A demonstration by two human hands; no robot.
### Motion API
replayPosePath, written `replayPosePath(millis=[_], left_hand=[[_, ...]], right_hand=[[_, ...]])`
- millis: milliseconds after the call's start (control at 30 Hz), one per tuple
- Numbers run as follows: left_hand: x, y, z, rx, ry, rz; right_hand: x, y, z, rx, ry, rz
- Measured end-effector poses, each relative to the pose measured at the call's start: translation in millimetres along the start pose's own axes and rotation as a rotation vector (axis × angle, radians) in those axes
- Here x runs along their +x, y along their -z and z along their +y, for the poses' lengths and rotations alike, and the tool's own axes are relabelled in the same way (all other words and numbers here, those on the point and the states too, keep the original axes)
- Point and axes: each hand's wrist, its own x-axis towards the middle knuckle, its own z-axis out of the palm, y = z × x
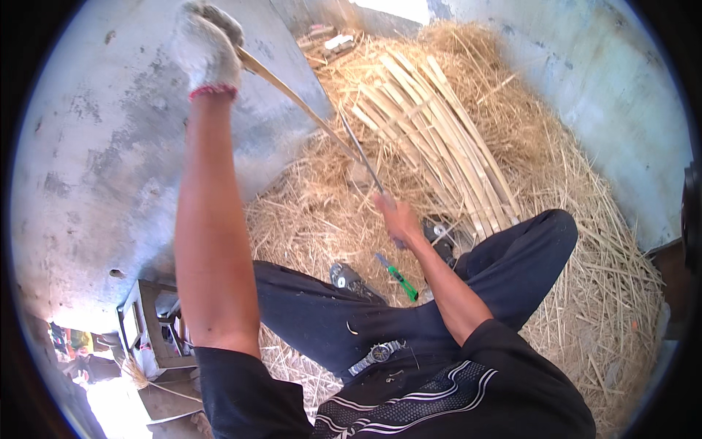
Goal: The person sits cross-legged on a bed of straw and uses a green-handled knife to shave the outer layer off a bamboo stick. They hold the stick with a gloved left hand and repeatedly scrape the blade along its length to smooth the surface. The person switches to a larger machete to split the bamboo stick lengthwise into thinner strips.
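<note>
The gloved left hand (210, 47) grips a long pale strip (289, 92) while the bare right hand (401, 221) clasps a thin blade (360, 145) angled near its lower end

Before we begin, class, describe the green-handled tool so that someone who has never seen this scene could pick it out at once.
On the straw-covered floor, find the person's two dark shoes. Between them lies a slim tool; its bright green handle sets it apart from pale straw and dark trousers.
</note>
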Motion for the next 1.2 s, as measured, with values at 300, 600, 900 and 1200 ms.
replayPosePath(millis=[300, 600, 900, 1200], left_hand=[[1, 2, -31, 0.04, 0.002, 0.035], [-6, -8, 3, 0.113, 0.028, 0.186], [-16, -40, -7, 0.109, -0.022, 0.063], [-14, -35, -21, 0.206, -0.069, 0.084]], right_hand=[[6, -19, 44, 0.017, 0.2, 0.119], [34, -20, 66, 0.394, -0.447, -0.328], [23, 5, -3, 0.371, -0.424, -0.209], [23, -25, 67, -0.109, 0.087, 0.107]])
